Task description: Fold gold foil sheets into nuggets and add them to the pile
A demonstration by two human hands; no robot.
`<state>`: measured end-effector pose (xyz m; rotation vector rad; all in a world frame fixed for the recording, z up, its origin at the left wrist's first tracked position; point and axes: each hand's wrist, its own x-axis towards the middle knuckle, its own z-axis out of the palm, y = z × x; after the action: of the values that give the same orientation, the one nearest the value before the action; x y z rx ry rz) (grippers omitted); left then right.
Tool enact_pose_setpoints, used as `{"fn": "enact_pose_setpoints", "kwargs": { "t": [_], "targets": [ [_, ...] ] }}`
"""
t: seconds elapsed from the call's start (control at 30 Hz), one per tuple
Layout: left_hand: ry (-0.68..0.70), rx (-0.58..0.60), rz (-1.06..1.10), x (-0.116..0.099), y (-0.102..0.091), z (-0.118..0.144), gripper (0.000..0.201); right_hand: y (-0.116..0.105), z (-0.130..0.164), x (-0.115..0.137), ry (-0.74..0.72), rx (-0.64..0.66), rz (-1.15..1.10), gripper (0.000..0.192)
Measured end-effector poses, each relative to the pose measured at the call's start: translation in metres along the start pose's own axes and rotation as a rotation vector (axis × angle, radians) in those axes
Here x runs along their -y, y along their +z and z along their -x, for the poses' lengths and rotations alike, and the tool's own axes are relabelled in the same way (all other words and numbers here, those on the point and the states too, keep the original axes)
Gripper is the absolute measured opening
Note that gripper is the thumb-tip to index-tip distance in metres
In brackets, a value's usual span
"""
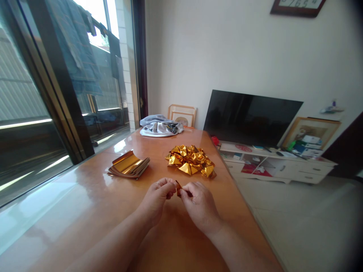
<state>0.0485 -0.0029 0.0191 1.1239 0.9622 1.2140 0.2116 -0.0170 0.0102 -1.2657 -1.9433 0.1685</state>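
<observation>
My left hand [157, 198] and my right hand [200, 206] meet over the orange wooden table [85, 196]. Together they pinch a small folded piece of gold foil paper [178, 186] between fingertips; most of it is hidden by the fingers. Just beyond my hands lies a pile of folded gold foil pieces [190, 159]. To the left of that pile sits a stack of flat gold foil sheets [129, 165], its top sheet curling upward.
A bundle of grey-white cloth [160, 126] lies at the table's far end, with a picture frame [182, 114] behind it. Right of the table stand a television [251, 117] and a low white cabinet [278, 164]. A glass sliding door [36, 94] runs along the left.
</observation>
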Motion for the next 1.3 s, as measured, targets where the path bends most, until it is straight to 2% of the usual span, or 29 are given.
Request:
{"fn": "enact_pose_setpoints", "kwargs": {
  "t": [0.23,0.47,0.6,0.77,0.87,1.0,1.17,1.3],
  "targets": [
    [-0.064,-0.024,0.053,0.004,0.001,-0.003,0.023,0.001,0.0,0.001,0.01,0.011,0.01,0.015],
    [-0.036,-0.025,0.082,0.007,-0.002,-0.004,0.021,0.001,0.002,0.003,-0.01,0.025,-0.056,0.015],
    [0.003,0.016,0.015,0.005,-0.004,-0.003,0.028,0.002,0.0,-0.003,0.159,0.053,-0.313,0.016],
    [0.023,-0.068,-0.044,0.004,-0.007,-0.005,0.028,-0.001,-0.004,-0.009,0.422,0.158,-0.792,0.025],
    [-0.012,-0.044,-0.049,0.004,-0.006,-0.004,0.036,-0.003,-0.004,-0.009,0.5,0.189,-0.965,0.026],
    [0.034,0.054,-0.001,0.004,-0.003,0.0,0.033,-0.003,-0.003,-0.007,0.535,0.223,-1.051,0.026],
    [0.006,0.08,0.06,0.004,-0.007,-0.001,0.016,-0.004,-0.003,-0.009,0.562,0.259,-1.09,0.022],
    [-0.011,0.106,0.049,0.003,-0.011,-0.003,0.013,-0.006,-0.003,-0.012,0.551,0.28,-1.047,0.022]
  ]
}}
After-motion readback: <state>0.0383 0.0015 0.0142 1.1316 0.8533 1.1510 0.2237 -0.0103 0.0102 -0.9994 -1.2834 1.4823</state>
